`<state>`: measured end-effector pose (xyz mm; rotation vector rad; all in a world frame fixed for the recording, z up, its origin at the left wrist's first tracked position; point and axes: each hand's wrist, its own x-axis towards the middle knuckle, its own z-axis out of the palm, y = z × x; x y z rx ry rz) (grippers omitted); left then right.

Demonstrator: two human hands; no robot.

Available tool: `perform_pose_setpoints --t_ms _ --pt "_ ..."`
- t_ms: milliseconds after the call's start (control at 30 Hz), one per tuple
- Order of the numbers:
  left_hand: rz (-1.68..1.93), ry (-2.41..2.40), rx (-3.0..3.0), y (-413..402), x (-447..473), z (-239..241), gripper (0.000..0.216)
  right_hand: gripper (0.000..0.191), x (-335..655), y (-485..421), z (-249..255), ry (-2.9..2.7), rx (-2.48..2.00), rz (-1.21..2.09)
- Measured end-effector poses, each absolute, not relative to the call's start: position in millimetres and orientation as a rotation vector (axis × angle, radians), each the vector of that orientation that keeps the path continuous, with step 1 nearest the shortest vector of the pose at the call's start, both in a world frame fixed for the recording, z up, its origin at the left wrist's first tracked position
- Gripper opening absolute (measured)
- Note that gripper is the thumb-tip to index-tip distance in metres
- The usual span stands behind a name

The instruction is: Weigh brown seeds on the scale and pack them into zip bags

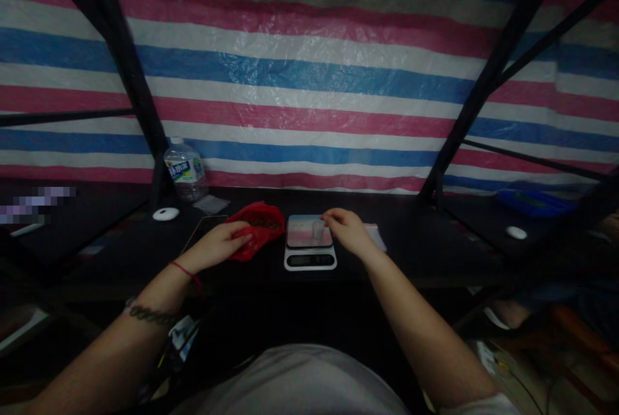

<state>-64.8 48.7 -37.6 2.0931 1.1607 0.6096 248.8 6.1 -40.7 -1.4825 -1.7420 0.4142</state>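
A small white kitchen scale (310, 259) stands on the dark table in front of me. A tiny clear cup (318, 229) sits on its shiny platform. My right hand (347, 229) reaches over the scale, its fingertips pinched at the cup's rim. My left hand (218, 244) rests on the near edge of a crumpled red bag (258, 227) just left of the scale, fingers curled onto the plastic. The bag lies open, with dark contents inside that I cannot make out.
A plastic water bottle (185, 170) stands at the back left by a black frame post (140, 89). White round pucks lie at the left (166, 213) and far right (516, 232). A phone (203, 229) lies flat behind my left hand. A striped tarp hangs behind.
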Motion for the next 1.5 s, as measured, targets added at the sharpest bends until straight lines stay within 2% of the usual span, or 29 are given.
perform_pose_setpoints --t_ms 100,233,367,433,567,633,733,833,933,1067,1267,1367,1500 --pt "0.746 1.128 1.867 47 -81 -57 0.048 0.03 198 25 -36 -1.882 -1.476 0.664" --pt "0.837 1.051 1.669 44 -93 -80 0.047 0.04 159 72 -35 -2.104 -1.707 0.477" --pt "0.919 1.014 1.582 38 -97 -88 0.044 0.022 139 106 -37 -2.4 -1.921 0.519" --pt "0.946 0.998 1.522 37 -100 -89 0.043 0.019 136 114 -36 -2.429 -1.912 0.498" --pt "1.019 1.034 1.435 42 -110 -86 0.043 0.03 134 128 -22 -2.365 -1.829 0.465" --pt "1.041 1.082 1.519 44 -112 -82 0.042 0.032 132 136 -11 -2.262 -1.764 0.347" --pt "0.858 1.017 1.976 40 -106 -74 0.035 0.03 127 148 1 -2.206 -1.722 0.209" --pt "0.479 0.875 2.493 28 -92 -65 0.024 0.031 125 151 3 -2.243 -1.769 0.238" --pt "0.381 0.916 2.703 19 -80 -58 0.022 0.032 131 146 -4 -2.249 -1.822 0.199" --pt "0.391 0.99 2.766 18 -71 -49 0.024 0.027 147 133 -9 -2.306 -1.889 0.2" --pt "0.39 0.97 2.733 27 -64 -47 0.027 0.028 187 95 1 -2.076 -1.831 0.088" --pt "0.342 1.008 2.651 30 -61 -50 0.032 0.039 215 67 -10 -2.013 -1.726 0.036" --pt "0.278 1.013 2.563 29 -53 -56 0.036 0.062 240 43 -44 -2.012 -1.758 0.041"
